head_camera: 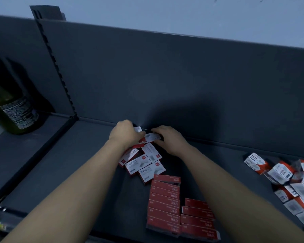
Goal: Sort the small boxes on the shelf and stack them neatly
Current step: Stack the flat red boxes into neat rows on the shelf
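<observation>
Small red-and-white staple boxes lie on a dark grey shelf (88,163). A loose pile of boxes (142,163) lies face up just below my hands. My left hand (125,134) grips a small box near the shelf's back wall; only a white corner of it shows. My right hand (168,137) pinches a white-topped box (152,137) between fingers and thumb. Nearer to me stand two neat stacks of red boxes (165,202), the shorter stack (198,218) partly hidden by my right forearm.
A heap of white-and-orange boxes (288,179) lies at the right of the shelf. A dark green bottle (12,109) stands on the adjoining shelf at the left, beyond a slotted upright (58,67). The grey back panel rises behind my hands.
</observation>
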